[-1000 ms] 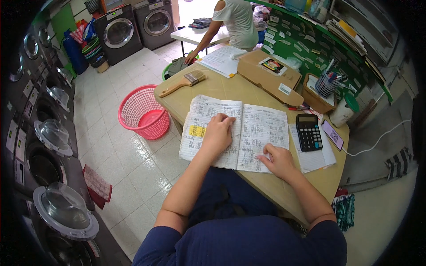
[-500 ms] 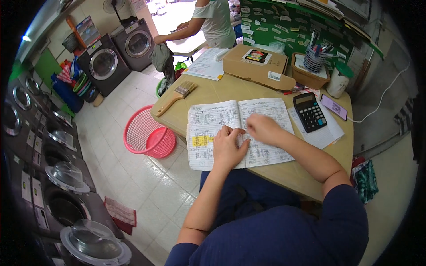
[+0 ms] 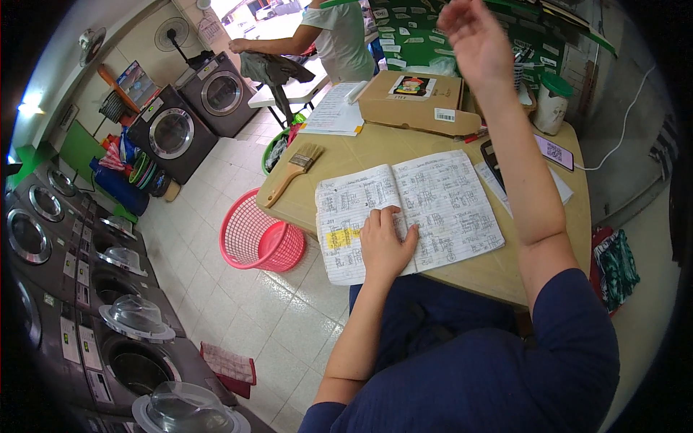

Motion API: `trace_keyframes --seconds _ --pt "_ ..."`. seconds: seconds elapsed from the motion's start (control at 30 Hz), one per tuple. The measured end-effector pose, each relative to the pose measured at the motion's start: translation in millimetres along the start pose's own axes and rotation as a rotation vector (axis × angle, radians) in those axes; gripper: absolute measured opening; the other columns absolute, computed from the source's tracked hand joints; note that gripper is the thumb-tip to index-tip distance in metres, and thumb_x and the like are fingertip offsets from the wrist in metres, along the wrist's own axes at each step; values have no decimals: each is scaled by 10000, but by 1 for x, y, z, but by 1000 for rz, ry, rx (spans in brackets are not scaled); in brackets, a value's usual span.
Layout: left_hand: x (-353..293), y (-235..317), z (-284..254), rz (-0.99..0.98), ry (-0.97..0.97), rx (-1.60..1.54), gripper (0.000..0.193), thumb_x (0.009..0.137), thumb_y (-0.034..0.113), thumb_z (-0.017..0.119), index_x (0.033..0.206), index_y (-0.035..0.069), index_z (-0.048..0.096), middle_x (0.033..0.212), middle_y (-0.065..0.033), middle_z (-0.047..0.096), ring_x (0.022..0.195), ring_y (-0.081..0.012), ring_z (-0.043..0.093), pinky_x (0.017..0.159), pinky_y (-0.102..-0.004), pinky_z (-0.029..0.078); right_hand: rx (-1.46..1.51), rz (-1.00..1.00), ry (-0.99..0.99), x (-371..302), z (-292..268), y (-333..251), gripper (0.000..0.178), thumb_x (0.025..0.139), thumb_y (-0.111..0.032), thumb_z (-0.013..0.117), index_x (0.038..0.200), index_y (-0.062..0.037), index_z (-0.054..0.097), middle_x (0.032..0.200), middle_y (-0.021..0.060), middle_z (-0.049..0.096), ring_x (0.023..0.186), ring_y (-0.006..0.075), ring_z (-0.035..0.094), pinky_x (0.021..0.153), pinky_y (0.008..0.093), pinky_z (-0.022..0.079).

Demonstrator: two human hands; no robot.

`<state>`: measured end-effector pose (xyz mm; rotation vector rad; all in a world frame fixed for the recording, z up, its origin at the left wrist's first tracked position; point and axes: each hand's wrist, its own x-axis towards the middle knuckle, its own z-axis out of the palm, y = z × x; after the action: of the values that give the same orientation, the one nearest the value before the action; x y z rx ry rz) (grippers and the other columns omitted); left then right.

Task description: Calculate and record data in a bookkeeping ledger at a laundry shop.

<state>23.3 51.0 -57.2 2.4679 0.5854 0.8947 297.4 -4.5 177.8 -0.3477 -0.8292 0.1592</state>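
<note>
An open notebook (image 3: 451, 209), its lined pages full of handwriting with a yellow-highlighted patch, lies near the table's front edge. My left hand (image 3: 386, 244) rests on it near the centre fold, palm down with fingers stretched out. Lifted high over the back of the table, my right hand (image 3: 476, 45) has its fingers apart and loosely bent, with nothing seen in them. Behind that wrist, a holder of pens (image 3: 520, 72) is mostly hidden. My right forearm also covers much of a black calculator (image 3: 494, 160); a phone (image 3: 554, 152) with a lit screen lies beside it.
A cardboard box (image 3: 404, 108), papers (image 3: 333, 110), a wooden brush (image 3: 294, 173) and a green-lidded jar (image 3: 553, 105) share the table (image 3: 354, 148). A pink basket (image 3: 263, 234) stands on the floor. Dark washing machines (image 3: 130, 346) line the left. Another person (image 3: 339, 40) holds grey cloth (image 3: 271, 68).
My right hand has risen from the notebook up toward the back of the table. My left hand stays on the page. The other person's grey cloth is now raised and spread wider.
</note>
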Motion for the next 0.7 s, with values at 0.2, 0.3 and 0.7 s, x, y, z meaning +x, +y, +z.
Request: trace_keyframes --seconds 0.2,0.3,0.7 --pt "1 0 -1 -8 -4 0 419 790 284 749 1111 62 595 1005 -149 575 962 -355 566 836 -462 439 -324 138 -177 -9 37 -4 192 923 -179 688 897 11 704 865 83 709 762 149 672 721 273 563" --pt "1 -2 -1 -3 4 -4 419 788 281 752 1110 63 595 1007 -148 577 959 -356 569 841 -461 440 -1016 539 -605 -31 44 3 283 860 -284 775 884 -2 757 893 75 728 723 128 668 733 285 562" --pt "0 0 -2 -31 -18 -12 432 792 313 757 1112 67 603 1008 -147 587 962 -345 576 852 -452 443 -1639 1015 -1147 -103 -22 79 454 679 -142 870 1103 -41 742 962 137 738 724 227 706 651 354 567"
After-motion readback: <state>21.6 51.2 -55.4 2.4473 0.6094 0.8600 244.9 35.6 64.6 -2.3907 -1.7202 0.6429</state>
